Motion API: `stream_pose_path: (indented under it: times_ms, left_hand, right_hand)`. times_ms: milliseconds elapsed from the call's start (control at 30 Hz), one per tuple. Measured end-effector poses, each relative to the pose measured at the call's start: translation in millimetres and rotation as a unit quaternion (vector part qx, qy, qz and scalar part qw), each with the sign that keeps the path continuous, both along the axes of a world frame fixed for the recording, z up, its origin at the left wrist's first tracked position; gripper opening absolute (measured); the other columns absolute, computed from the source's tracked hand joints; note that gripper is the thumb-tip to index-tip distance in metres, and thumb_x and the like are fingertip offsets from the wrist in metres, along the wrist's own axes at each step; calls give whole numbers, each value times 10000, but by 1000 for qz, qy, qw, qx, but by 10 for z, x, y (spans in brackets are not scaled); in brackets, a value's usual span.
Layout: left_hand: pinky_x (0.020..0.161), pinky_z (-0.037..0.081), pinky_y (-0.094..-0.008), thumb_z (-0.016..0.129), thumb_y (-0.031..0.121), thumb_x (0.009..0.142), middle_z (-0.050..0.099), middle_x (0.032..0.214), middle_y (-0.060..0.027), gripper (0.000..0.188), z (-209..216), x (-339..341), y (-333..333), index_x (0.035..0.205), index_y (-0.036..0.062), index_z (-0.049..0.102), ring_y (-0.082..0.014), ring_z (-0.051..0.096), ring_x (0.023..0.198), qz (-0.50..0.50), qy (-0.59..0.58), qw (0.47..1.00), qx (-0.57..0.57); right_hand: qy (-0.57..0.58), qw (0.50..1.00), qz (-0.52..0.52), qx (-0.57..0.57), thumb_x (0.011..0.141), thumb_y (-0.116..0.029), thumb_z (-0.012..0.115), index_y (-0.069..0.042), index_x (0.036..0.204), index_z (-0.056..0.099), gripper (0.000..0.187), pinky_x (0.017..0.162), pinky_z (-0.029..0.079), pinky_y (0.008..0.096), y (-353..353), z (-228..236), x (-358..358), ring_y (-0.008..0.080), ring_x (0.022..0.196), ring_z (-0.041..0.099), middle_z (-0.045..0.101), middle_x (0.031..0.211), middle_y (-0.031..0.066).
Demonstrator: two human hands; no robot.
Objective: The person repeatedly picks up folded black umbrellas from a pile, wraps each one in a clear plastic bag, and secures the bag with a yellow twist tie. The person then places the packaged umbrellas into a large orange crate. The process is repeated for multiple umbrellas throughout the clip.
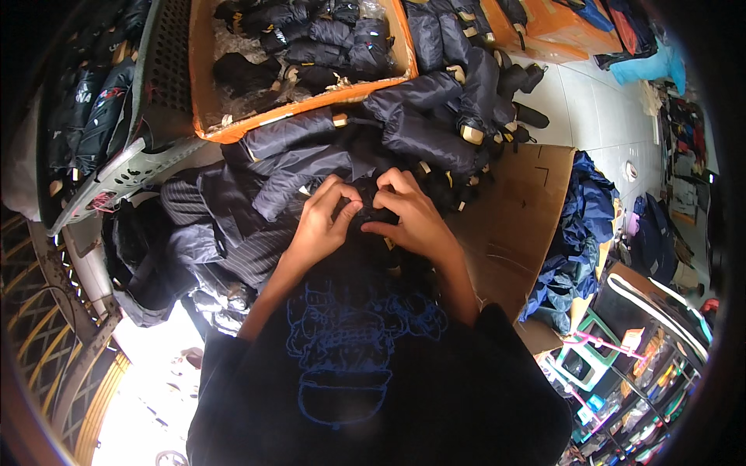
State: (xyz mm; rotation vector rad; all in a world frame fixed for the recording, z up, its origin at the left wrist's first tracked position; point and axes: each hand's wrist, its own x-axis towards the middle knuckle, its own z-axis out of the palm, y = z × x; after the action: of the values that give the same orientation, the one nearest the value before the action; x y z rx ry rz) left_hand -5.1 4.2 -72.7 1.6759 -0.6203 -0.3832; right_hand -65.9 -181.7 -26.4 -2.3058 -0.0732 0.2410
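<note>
Both my hands meet in front of my dark shirt, over a heap of dark folded umbrellas (427, 144). The thumb and fingertips of my left hand (322, 221) are pinched together; what lies between them blends into the dark cloth. Close beside it, my right hand (416, 221) has its fingers curled in, with the thumb a little below them. Whatever it grips is too dark to make out. Loose dark pinstriped fabric (252, 256) lies to the left of my hands. Several of the rolled umbrellas show pale handle ends.
Beyond my hands stands an orange-edged carton (311, 107) of wrapped umbrellas. A grey perforated crate (167, 66) holds more at the left. On the right are an open cardboard box (517, 225), blue fabric (575, 229) and a green stool (594, 349). A metal lattice (58, 311) borders the left.
</note>
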Motion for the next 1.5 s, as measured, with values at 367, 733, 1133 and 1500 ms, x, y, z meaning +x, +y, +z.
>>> stream_pose_path:
  times_ms: [367,733,1133,1500]
  left_hand:
    - [759,466,-383,763,76,770,559,880,-118,231,-100,-74,-2,969,13,664,-300,557,866,20,-118,992,32]
    - [698,464,-342,742,39,775,563,815,-94,116,-266,-147,-25,853,11,662,-253,576,784,93,-27,995,23]
    - [675,432,-299,763,33,766,510,766,-68,104,-490,-237,-39,827,6,683,-191,530,728,179,60,982,-24]
    - [595,364,-261,773,16,716,488,753,-23,116,-146,-295,89,797,42,694,-125,457,679,134,34,990,-35]
  right_hand:
    - [6,992,36,118,762,-121,744,-14,1022,616,309,955,426,376,-158,-75,81,319,1158,490,492,1179,133]
    - [27,997,62,-45,836,-147,688,-31,958,637,176,919,443,381,-9,-64,197,317,1080,504,502,1129,99]
    - [-13,976,-214,27,881,-108,632,-33,1122,643,253,662,494,355,224,-282,86,256,707,617,633,866,157]
    - [96,903,-230,349,819,-86,694,-50,1084,565,297,845,453,313,209,-372,-27,179,996,576,581,1008,94]
